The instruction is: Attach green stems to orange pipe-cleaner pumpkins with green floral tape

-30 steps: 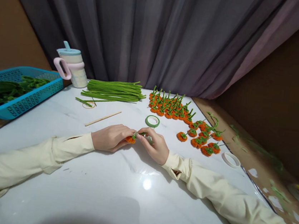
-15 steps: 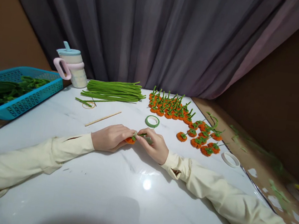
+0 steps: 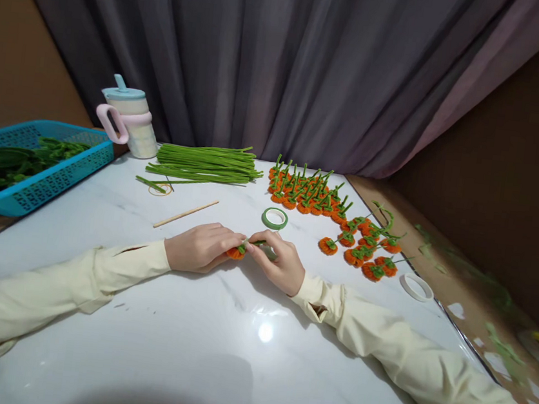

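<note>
At frame centre, low over the counter point(image 3: 252, 356), pinches orange bud point(image 3: 235, 252) in left hand point(image 3: 199, 247), green stem point(image 3: 260, 245) in right hand point(image 3: 280, 265); long axis left-right, touching both hands equally.

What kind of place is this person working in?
Likely a small craft workstation: a white table with bundled green chenille stems, rows of finished orange flowers, and a green tape roll.

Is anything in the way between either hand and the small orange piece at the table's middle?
Nothing visible. The left hand grips the orange piece itself, and the right hand pinches its green stem. The green tape roll and the wooden stick lie apart, farther back on the table.
</note>
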Demonstrator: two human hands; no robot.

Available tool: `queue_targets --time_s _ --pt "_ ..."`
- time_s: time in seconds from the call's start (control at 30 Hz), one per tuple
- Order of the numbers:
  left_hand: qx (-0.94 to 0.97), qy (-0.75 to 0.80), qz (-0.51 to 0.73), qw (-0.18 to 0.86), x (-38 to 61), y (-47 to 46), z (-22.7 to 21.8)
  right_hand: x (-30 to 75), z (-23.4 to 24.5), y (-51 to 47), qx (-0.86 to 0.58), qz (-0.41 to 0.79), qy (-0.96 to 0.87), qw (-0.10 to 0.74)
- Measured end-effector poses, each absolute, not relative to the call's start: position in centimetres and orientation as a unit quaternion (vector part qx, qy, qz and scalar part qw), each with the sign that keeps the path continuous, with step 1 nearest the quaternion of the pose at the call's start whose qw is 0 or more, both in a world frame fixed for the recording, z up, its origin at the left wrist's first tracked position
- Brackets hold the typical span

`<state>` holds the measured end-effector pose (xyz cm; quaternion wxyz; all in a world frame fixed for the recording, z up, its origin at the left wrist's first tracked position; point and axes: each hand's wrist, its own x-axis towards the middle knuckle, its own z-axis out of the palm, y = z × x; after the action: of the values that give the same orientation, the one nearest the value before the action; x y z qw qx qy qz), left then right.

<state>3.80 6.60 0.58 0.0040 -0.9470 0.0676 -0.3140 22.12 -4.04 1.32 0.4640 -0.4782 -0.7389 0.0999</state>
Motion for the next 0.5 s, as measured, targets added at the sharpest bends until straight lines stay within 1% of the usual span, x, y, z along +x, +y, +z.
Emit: queue_targets --time_s 0.23,0.5 --pt "-0.949 0.072 -0.307 0.006 3.85 6.58 0.65 22.12 1.21 -4.03 -0.489 0.113 -0.734 0.457" --pt "-0.950 0.085 -0.299 0.032 3.90 6.52 0.90 22.21 1.45 -4.11 -0.478 0.127 -0.741 0.454"
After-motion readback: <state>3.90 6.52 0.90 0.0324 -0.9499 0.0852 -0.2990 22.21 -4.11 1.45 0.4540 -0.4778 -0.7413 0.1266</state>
